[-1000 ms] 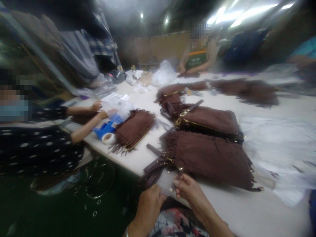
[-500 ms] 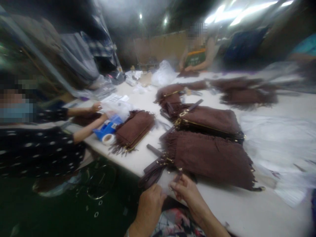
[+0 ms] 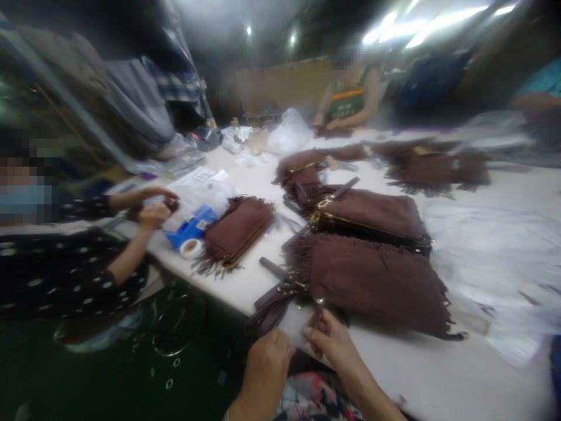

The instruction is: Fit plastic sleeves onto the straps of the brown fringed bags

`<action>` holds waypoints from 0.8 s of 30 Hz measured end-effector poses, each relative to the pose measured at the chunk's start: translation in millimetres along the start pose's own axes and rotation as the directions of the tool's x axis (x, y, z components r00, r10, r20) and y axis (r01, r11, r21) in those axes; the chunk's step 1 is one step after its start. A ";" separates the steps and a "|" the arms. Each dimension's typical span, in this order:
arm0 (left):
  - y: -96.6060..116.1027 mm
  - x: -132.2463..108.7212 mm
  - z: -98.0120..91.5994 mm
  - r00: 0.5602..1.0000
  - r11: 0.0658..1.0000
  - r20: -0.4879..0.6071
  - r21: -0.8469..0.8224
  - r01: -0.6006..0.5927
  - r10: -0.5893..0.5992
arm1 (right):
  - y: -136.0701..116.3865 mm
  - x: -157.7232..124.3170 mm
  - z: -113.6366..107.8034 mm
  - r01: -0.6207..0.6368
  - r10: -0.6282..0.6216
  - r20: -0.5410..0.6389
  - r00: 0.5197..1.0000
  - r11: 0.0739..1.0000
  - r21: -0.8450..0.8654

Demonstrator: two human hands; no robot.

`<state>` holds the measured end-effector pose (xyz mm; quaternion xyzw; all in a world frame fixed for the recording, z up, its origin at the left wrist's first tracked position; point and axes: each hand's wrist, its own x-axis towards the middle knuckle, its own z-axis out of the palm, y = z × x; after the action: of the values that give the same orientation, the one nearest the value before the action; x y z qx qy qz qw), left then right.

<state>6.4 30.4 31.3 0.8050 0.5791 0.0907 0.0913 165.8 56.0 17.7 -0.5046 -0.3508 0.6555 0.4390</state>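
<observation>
Closest to me on the white table lies a brown fringed bag, with gold rings and a looped dark strap at its left end. My right hand is closed at the bag's lower left corner, pinching a short brown tab that hangs from a gold fitting. Just left of it, my left hand is closed with its back toward me, near the strap loop. Its fingertips are mostly hidden, and whatever they hold is too unclear to name.
Another brown bag with a gold zip lies behind the near one. A smaller fringed bag sits beside a blue tape dispenser. Clear plastic covers the right. A co-worker's hands are at the left edge; another person sits at the back.
The co-worker at left has drawn a hand back from the tape dispenser, bringing both hands together over a brown item. My own hands have hardly moved.
</observation>
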 end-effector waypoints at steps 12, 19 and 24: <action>1.2 0.0 -2.3 0.997 0.994 0.081 -0.106 -0.001 0.010 | -10.1 -3.0 -5.2 -0.008 0.008 0.011 1.000 1.000 0.026; 8.1 2.5 -20.6 0.969 0.939 0.216 -0.292 0.183 -0.121 | -13.3 -4.3 -4.6 0.017 -0.018 -0.017 1.000 0.999 -0.033; 9.8 7.6 -14.8 0.965 0.916 0.212 -0.337 0.218 -0.152 | -18.4 -6.6 -5.7 -0.030 0.031 0.019 0.999 0.999 -0.020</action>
<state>14.1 35.2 48.4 0.7213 0.6160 0.1116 0.2964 176.1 56.8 35.2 -0.5080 -0.3537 0.6634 0.4205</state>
